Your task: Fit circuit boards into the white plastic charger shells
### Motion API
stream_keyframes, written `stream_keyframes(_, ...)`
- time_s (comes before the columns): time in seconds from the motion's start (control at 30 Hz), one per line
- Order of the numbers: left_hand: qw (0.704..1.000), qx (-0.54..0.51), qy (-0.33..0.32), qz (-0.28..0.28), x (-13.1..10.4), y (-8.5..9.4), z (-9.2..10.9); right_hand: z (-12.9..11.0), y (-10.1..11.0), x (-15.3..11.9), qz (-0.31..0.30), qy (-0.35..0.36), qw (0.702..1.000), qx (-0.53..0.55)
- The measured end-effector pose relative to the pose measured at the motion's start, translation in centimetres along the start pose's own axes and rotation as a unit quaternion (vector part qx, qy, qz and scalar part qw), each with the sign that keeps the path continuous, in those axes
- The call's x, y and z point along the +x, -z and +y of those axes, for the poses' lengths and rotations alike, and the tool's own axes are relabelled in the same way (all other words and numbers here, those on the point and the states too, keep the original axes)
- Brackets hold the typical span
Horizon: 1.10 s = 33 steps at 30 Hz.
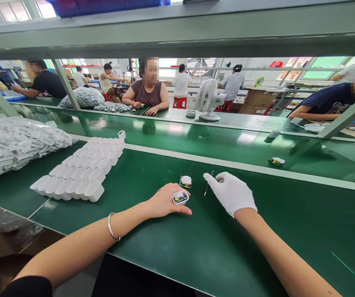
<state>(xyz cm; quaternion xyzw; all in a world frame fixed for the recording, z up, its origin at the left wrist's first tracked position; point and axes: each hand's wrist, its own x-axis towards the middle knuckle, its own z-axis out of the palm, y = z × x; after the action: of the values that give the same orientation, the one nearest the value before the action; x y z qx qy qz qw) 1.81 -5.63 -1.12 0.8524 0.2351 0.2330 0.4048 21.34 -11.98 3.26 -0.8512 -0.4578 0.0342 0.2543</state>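
My left hand (164, 201), bare and with a bracelet at the wrist, is closed round a small white oval housing (180, 198) with a circuit board inside. My right hand (231, 193) wears a white glove. Its thumb and fingertips are at a thin dark tool (209, 183), which points down toward the green bench; the exact grip is partly hidden. Just beyond my left hand lies a circuit board with a round white part (185, 181).
Rows of white housings (72, 173) stand on the bench (152, 255) at the left, beside a bag of white parts (19, 142). Another circuit board (277, 161) lies at the right. Across the bench are a fan (207, 97) and a seated person (146, 88).
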Motion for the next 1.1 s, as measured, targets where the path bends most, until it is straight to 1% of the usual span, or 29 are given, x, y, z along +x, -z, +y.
stream_keyframes(0.03, 1.000, -0.002, 0.016, -0.018, -0.1, 0.0, 0.1, 0.3, -0.2, 0.5, -0.013, -0.022, 0.999, -0.024)
stream_keyframes(0.07, 0.999, -0.012, 0.030, -0.029, -0.2, 0.0, 0.2, 0.6, -0.5, 0.9, -0.029, -0.037, 0.999, -0.026)
stream_keyframes(0.2, 0.995, -0.070, 0.063, -0.044, -0.3, 0.1, 0.9, 1.6, -1.4, 1.8, -0.072, -0.055, 0.994, 0.052)
stream_keyframes(0.3, 0.994, -0.065, 0.065, -0.051, -0.2, 0.1, 0.9, 2.0, -1.4, 1.8, -0.118, -0.064, 0.985, 0.108)
stream_keyframes(0.37, 0.995, -0.053, 0.067, -0.053, -0.2, 0.1, 0.5, 1.9, -1.1, 1.4, -0.158, -0.071, 0.970, 0.172)
stream_keyframes(0.47, 0.996, -0.035, 0.070, -0.051, -0.1, 0.3, 0.0, 1.1, -0.4, 0.5, -0.200, -0.073, 0.936, 0.279)
stream_keyframes(0.53, 0.995, -0.032, 0.074, -0.053, 0.1, 0.5, -0.1, 0.4, -0.1, -0.1, -0.217, -0.066, 0.903, 0.364)
stream_keyframes(0.57, 0.995, -0.033, 0.078, -0.055, 0.1, 0.6, 0.0, 0.1, -0.1, -0.4, -0.224, -0.062, 0.878, 0.419)
stream_keyframes(0.67, 0.993, -0.039, 0.095, -0.055, 0.2, 0.6, 0.3, -0.7, -0.6, -1.0, -0.235, -0.066, 0.782, 0.574)
stream_keyframes(0.7, 0.993, -0.037, 0.101, -0.051, 0.1, 0.5, 0.4, -0.9, -1.0, -1.2, -0.231, -0.073, 0.760, 0.603)
stream_keyframes(0.73, 0.992, -0.034, 0.109, -0.047, 0.0, 0.3, 0.4, -1.1, -1.4, -1.5, -0.223, -0.082, 0.751, 0.616)
stream_keyframes(0.8, 0.990, -0.034, 0.127, -0.042, -0.4, -0.1, 0.5, -1.3, -2.2, -2.1, -0.207, -0.094, 0.744, 0.629)
stream_keyframes(0.9, 0.986, -0.068, 0.149, -0.039, -0.9, -0.6, 0.7, -1.7, -3.0, -3.1, -0.192, -0.095, 0.753, 0.622)
stream_keyframes(1.03, 0.977, -0.162, 0.138, -0.020, -1.1, -0.8, 1.1, -2.1, -3.2, -4.1, -0.172, -0.115, 0.771, 0.602)
stream_keyframes(1.1, 0.971, -0.195, 0.136, -0.020, -1.1, -0.7, 1.3, -2.3, -3.2, -4.3, -0.149, -0.133, 0.775, 0.599)
